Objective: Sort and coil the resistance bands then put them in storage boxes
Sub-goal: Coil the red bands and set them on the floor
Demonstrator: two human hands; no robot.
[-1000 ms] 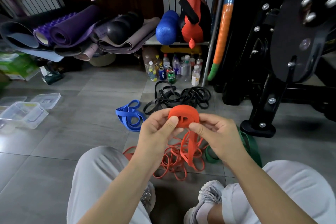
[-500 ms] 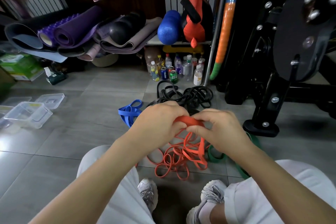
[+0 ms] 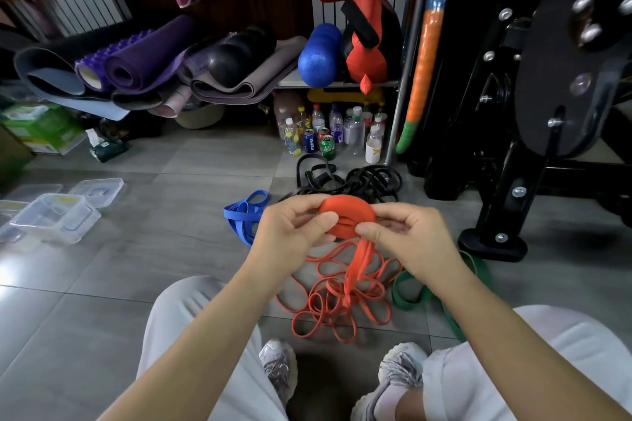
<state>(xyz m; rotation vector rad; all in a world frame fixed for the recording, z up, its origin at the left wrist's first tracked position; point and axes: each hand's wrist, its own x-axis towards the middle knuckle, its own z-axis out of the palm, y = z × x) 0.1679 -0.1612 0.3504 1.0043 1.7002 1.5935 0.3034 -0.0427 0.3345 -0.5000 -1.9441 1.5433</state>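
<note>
An orange band coil (image 3: 349,215) is held in front of me above the floor. My left hand (image 3: 294,232) grips its left side with the thumb across the face. My right hand (image 3: 407,236) pinches its right side. The uncoiled tail hangs down from the coil into a loose heap of orange bands (image 3: 338,297) on the tiles. Blue bands (image 3: 244,215) lie to the left of my hands, black bands (image 3: 362,181) behind them, and a green band (image 3: 410,290) at the right under my forearm. Clear storage boxes (image 3: 58,215) stand on the floor at far left.
Drink bottles and cans (image 3: 328,137) cluster under a shelf behind the bands. Rolled mats (image 3: 143,65) pile at back left. A black machine base (image 3: 492,243) stands close on the right. My knees and shoes (image 3: 277,369) frame the orange heap.
The coil has been turned from upright to edge-on and now faces me flatter and wider. Both hands stayed on it, and the view shifted slightly.
</note>
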